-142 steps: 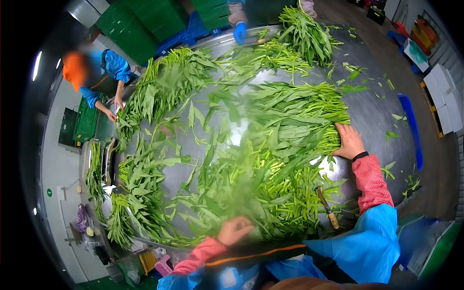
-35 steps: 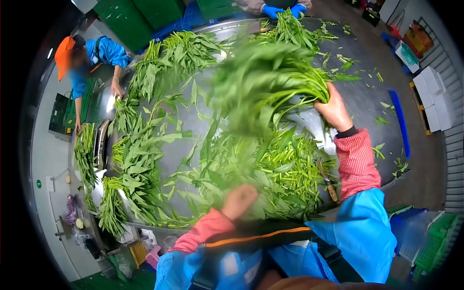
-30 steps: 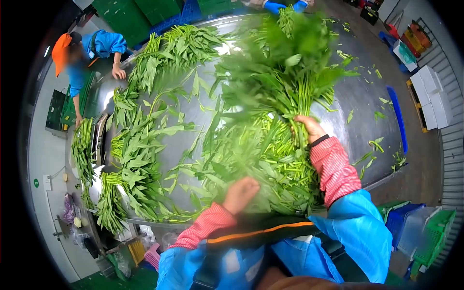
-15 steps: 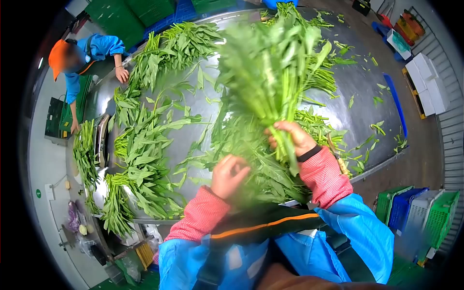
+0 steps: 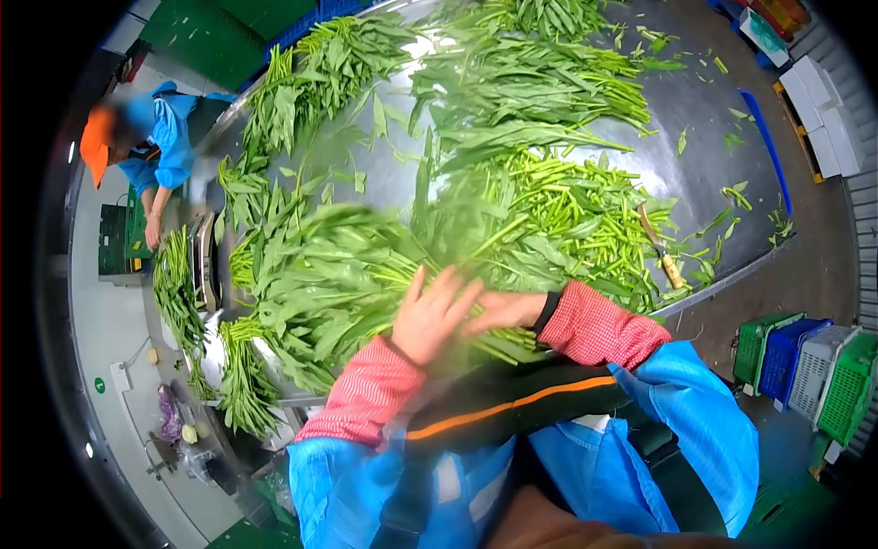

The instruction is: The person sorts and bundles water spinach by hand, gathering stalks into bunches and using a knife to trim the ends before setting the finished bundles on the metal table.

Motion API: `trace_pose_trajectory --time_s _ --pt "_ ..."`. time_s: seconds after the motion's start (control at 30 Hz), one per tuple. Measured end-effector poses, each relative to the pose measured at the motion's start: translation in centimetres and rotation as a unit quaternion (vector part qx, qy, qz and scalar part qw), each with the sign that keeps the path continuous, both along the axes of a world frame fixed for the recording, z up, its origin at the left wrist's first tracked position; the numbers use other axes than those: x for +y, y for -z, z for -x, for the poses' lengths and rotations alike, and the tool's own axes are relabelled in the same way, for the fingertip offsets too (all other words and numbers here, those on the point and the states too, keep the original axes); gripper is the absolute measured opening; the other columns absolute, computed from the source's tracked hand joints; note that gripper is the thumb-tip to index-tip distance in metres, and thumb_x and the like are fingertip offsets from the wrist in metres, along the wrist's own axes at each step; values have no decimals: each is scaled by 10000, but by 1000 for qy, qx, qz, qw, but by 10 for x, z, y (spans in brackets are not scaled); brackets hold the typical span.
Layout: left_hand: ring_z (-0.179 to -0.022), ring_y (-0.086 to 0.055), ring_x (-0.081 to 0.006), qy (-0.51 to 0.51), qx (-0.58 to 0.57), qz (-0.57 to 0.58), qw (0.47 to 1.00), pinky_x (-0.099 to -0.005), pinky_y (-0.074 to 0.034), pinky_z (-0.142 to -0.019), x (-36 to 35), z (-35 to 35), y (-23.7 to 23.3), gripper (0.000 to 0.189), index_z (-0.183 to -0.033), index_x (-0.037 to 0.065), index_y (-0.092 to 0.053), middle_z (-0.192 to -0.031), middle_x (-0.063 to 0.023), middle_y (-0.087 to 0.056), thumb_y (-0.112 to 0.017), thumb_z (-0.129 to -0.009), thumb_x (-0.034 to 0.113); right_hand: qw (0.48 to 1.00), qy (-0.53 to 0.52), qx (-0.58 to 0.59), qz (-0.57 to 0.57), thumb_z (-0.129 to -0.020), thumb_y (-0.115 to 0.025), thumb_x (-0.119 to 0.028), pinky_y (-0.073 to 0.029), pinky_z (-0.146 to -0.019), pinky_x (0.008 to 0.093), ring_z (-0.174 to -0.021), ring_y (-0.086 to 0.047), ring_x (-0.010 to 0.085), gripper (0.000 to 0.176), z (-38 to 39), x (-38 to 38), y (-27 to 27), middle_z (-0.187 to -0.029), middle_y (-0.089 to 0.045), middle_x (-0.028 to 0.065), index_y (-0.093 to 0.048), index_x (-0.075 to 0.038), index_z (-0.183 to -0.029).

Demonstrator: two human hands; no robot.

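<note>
A bunch of leafy water spinach (image 5: pixel 334 265) lies low over the metal table, leaves pointing left and cut stems toward the right. My right hand (image 5: pixel 508 311) is closed round its stems, its fingertips partly hidden behind my left hand. Fingers stretched out, my left hand (image 5: pixel 433 316) rests over the stems and meets the right one. Just beyond my right hand lies a heap of cut stem pieces (image 5: pixel 576 215). A curved knife (image 5: pixel 671 268) with a wooden handle sits at the heap's right side.
More water spinach (image 5: pixel 540 91) is piled across the far table. Several bundles (image 5: pixel 242 375) lie along the left, near a metal scale-like device (image 5: pixel 205 261). A co-worker (image 5: pixel 160 151) stands at the far left. Stacked crates (image 5: pixel 800 371) stand on the floor at right.
The raised bunch has come down and swung left, now lying flat. My left hand has opened and come over its stems. The co-worker's hands have moved together, off the far bundles.
</note>
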State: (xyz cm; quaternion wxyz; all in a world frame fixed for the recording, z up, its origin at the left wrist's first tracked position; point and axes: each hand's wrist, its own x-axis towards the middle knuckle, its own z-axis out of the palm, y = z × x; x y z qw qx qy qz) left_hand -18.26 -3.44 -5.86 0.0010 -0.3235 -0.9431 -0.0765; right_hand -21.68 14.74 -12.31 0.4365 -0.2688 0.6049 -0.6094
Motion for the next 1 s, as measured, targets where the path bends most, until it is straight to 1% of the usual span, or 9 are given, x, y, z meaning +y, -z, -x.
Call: trace_pose_trajectory --time_s 0.07,0.1,0.2,0.3,0.37,0.43,0.53,0.7,1.0 --pt "-964 -584 -227 13 17 -20 1000 -513 -326 -1069 -6 4 23 606 -1252 118 -520 -906 -50 -547 -684 -670 157 996 -75 26 -50 -898 -560 -370 -454 -909 342 -1035 -599 262 480 19 4 -7 -1105 -643 180 -569 -3 -1207" --pt "-916 -586 -233 19 24 -29 999 -507 -336 -1063 -8 7 30 595 -1229 110 -526 -877 -45 -542 -701 -663 155 995 -64 83 3 -906 -548 -420 -491 -849 370 -957 -625 294 460 27 8 -11 -1087 -645 190 -594 -41 -1161" --pt "-845 -582 -261 -58 -20 -56 997 -493 -364 -1048 -4 17 12 578 -1193 93 -535 -824 -46 -545 -745 -659 161 955 76 207 -201 -902 -545 -433 -521 -687 443 -755 -648 341 394 54 36 -19 -872 -671 182 -615 -79 -1058" --pt "-905 -609 -296 -95 41 -131 986 -474 -436 -971 -16 30 10 602 -1186 63 -548 -949 -110 -624 -756 -625 127 785 221 482 -320 -869 -603 -278 -506 -582 416 -692 -638 318 352 70 56 -15 -825 -647 129 -556 -121 -1181" --pt "-995 -608 -319 -168 1 -187 968 -427 -473 -923 -20 39 1 614 -1180 53 -553 -1094 -144 -629 -764 -606 107 721 214 565 -339 -807 -594 -163 -510 -562 407 -664 -625 297 155 82 58 7 -763 -588 120 -597 -99 -949" --pt "-884 -640 -314 -263 -67 -235 933 -382 -522 -809 -29 52 -16 486 -1100 26 -594 -969 -138 -657 -754 -647 97 663 209 637 -333 -746 -568 -98 -507 -541 381 -691 -619 261 50 91 58 9 -762 -561 111 -597 -86 -785" --pt "-731 -644 -175 -359 -250 -469 767 -315 -537 -676 -44 70 -52 304 -995 3 -625 -824 -63 -656 -707 -707 52 684 168 640 -308 -735 -576 -112 -498 -639 393 -834 -596 284 48 103 62 -30 -814 -545 124 -593 -71 -751" --pt "-771 -581 -130 -371 -249 -488 750 -277 -492 -700 -72 80 -68 363 -1042 -1 -568 -884 -35 -595 -733 -723 44 744 109 584 -307 -737 -723 -240 -455 -839 452 -983 -551 308 279 104 61 -9 -992 -544 132 -628 -92 -954" --pt "-861 -598 -181 -371 -281 -536 704 -312 -486 -791 -98 62 -70 477 -1180 -11 -526 -954 -67 -614 -704 -742 56 746 198 609 -185 -803 -654 -199 -490 -662 410 -748 -612 281 184 133 80 -30 -790 -627 96 -581 -92 -934"
